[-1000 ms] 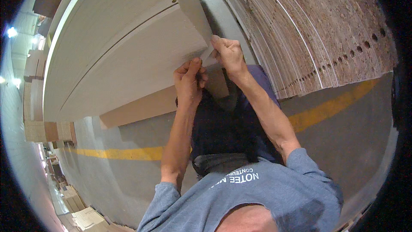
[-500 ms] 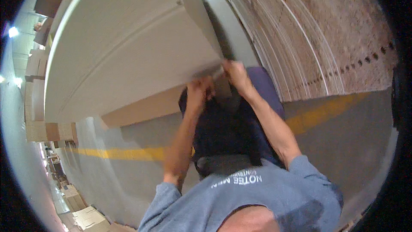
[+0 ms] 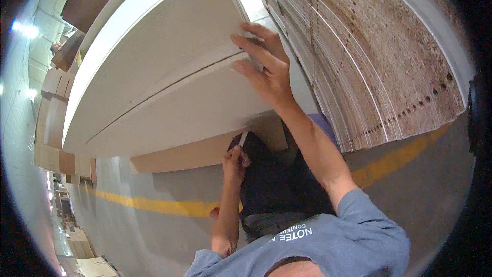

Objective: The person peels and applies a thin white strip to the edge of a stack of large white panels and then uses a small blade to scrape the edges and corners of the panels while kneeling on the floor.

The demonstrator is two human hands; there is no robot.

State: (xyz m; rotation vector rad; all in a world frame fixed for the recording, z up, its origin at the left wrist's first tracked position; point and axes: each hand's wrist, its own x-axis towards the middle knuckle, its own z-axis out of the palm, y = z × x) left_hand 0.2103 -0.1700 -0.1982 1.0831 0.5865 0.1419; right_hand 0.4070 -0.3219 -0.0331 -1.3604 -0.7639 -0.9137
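Two hands work one stack of white panels (image 3: 169,87): the right hand (image 3: 264,64) lies open with fingers spread flat on its near corner, while the left hand (image 3: 234,158), below its edge, pinches one thin white strip (image 3: 244,137) beside one brown board (image 3: 189,154).

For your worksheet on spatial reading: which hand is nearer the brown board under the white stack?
Left. The left hand sits at the brown board's edge; the right hand rests higher, on the white panels.
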